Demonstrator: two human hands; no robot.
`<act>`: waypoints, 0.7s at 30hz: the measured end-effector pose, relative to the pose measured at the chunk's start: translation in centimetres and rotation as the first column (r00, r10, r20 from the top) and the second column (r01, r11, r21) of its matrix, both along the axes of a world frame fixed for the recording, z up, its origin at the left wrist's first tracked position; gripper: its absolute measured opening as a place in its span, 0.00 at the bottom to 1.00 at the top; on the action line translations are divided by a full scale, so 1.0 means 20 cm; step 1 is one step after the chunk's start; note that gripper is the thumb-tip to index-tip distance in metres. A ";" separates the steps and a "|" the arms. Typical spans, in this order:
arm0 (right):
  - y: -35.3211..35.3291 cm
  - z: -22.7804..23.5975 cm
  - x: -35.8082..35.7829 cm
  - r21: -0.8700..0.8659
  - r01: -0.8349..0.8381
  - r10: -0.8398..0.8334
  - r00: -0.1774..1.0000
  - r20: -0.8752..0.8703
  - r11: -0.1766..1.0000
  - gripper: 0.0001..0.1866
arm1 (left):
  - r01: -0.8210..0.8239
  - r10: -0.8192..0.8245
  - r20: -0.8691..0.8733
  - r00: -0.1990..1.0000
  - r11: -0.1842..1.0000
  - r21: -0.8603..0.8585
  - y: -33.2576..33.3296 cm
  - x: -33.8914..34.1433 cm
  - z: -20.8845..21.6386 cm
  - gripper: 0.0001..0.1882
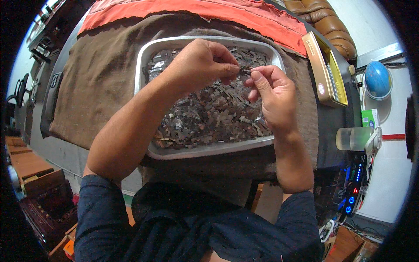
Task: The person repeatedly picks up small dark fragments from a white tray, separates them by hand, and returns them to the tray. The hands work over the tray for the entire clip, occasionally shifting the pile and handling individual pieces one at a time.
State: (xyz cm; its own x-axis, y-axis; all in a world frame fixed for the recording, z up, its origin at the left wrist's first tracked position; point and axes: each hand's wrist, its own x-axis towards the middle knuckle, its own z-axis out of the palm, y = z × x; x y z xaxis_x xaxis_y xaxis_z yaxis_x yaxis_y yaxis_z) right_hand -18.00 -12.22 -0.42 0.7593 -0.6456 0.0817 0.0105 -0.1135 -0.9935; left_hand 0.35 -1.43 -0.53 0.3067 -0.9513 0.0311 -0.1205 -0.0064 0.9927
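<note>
A white-rimmed tray (pixel 146 56) holds a thick layer of small flat metal pieces (pixel 218 118), mostly dark grey, some shiny and some brownish. Over its far half, my left hand (pixel 205 63) has thumb and fingers closed in a pinch; whatever lies inside it is hidden. Facing it from the right, my right hand (pixel 275 89) pinches with thumb and forefinger at what looks like a small dark metal piece (pixel 245 70). The fingertips of both hands are close together, a narrow gap between them, above the loose pieces.
Under the tray lies a brown cloth (pixel 96 78), with a red cloth (pixel 174 12) beyond it. An open box (pixel 321 70) stands at the right edge of the table. Farther right are a clear plastic jug (pixel 353 139), a blue ball-shaped thing (pixel 377 78) and a device with lit lamps (pixel 354 187).
</note>
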 end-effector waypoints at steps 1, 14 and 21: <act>0.00 -0.01 0.00 -0.010 0.003 -0.003 1.000 -0.001 1.000 0.09 | 0.009 -0.009 -0.006 1.000 1.000 -0.014 0.00 0.00 0.00 0.08; -0.03 -0.04 0.00 -0.163 0.006 -0.011 1.000 -0.029 0.987 0.06 | 0.040 -0.050 -0.231 0.972 0.998 -0.052 0.00 0.00 -0.01 0.10; 0.00 -0.04 0.01 -0.047 0.048 -0.048 0.999 0.016 0.998 0.08 | 0.121 -0.144 -0.308 0.940 0.988 -0.093 0.00 0.01 -0.02 0.11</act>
State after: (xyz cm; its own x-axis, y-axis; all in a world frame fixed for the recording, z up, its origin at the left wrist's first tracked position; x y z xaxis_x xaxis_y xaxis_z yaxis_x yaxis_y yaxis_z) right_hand -17.74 -12.32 -1.19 0.7262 -0.6763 0.1238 0.0182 -0.1611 -0.9868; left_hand 0.49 -1.34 -0.84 0.1834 -0.9828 0.0229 0.2016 0.0604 0.9776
